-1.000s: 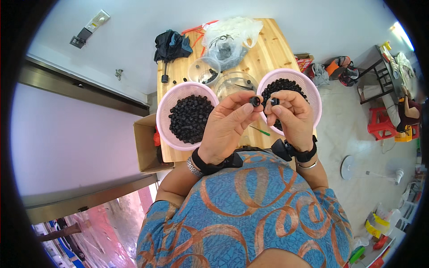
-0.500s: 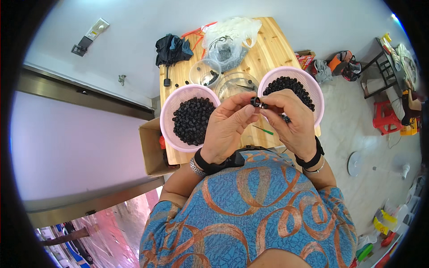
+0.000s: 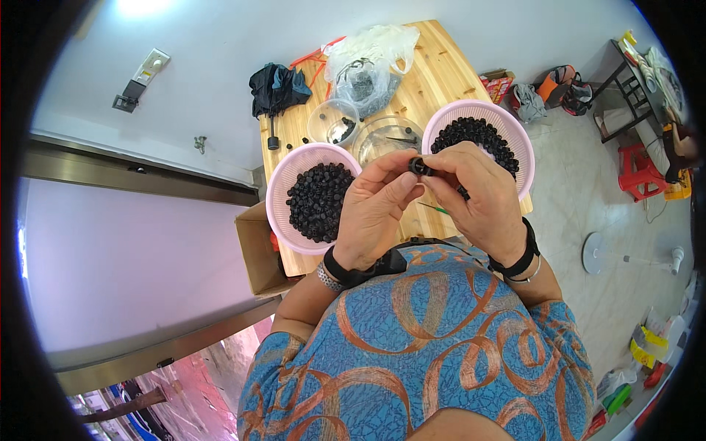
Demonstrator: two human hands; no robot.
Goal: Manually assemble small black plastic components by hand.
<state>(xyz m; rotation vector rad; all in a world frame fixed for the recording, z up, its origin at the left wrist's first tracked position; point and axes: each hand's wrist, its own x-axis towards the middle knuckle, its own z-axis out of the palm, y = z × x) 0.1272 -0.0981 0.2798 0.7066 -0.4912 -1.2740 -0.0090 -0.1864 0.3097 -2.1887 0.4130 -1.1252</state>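
Note:
My left hand (image 3: 376, 208) pinches a small black ring-shaped part (image 3: 419, 167) between thumb and fingertips. From the other side my right hand (image 3: 476, 197) closes on the same spot, its fingertips pressed against the part; whatever else they hold there is hidden. More black bits (image 3: 462, 192) show under the curled fingers of my right hand. Left of my hands stands a pink basket (image 3: 278, 214) filled with small black caps (image 3: 318, 200). A second pink basket (image 3: 526, 151), at the right, holds similar black pieces (image 3: 471, 134).
Beyond my hands are a round clear tray (image 3: 368, 154) with dark tweezers (image 3: 401, 140) and a clear tub (image 3: 321, 117) holding some black pieces. A folded umbrella (image 3: 278, 94) and plastic bags (image 3: 371, 55) lie farther back. A green-handled tool (image 3: 440, 209) lies partly behind my right hand.
The shiny gap between the pieces at my fingertips has closed, and my right fingertips have moved left against the ring-shaped part. The whole view has shifted slightly.

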